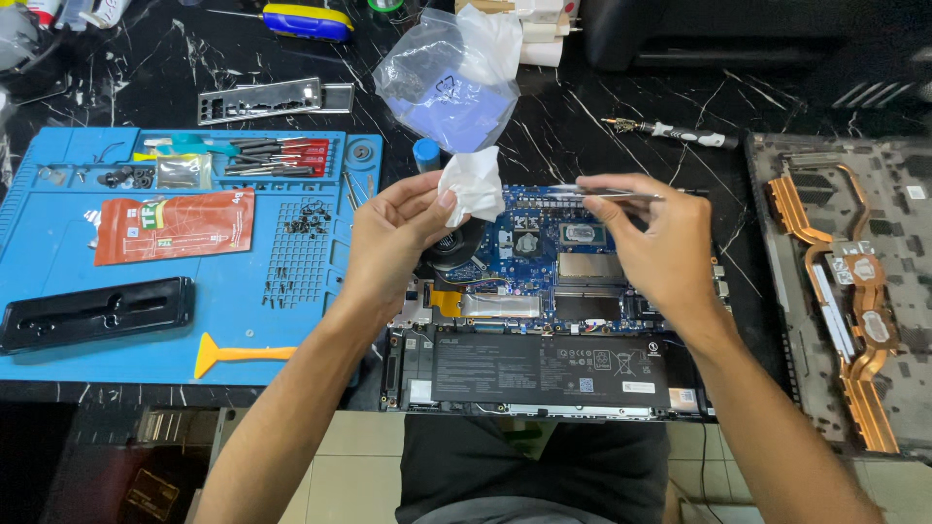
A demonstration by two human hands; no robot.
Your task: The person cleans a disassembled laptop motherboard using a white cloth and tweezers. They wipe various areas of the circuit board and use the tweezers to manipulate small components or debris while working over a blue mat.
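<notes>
White crumpled wipe [473, 184] is sitting pinched in my L hand [393, 233], thumb and fingertips closing on it, just above the opened laptop [544, 320]'s fan. R hand [660, 243] is gripping thin metal tweezers [607, 193] w/ fingers tight, tips pointing toward the wipe, over the laptop's board. Blue mat [58, 291] is lying left of the laptop, copper heatsink [854, 291] to its right.

Left hand [393, 228] pinching white tissue [473, 184], right hand [652, 238] with tweezers [607, 193], above opened laptop [544, 369].
</notes>
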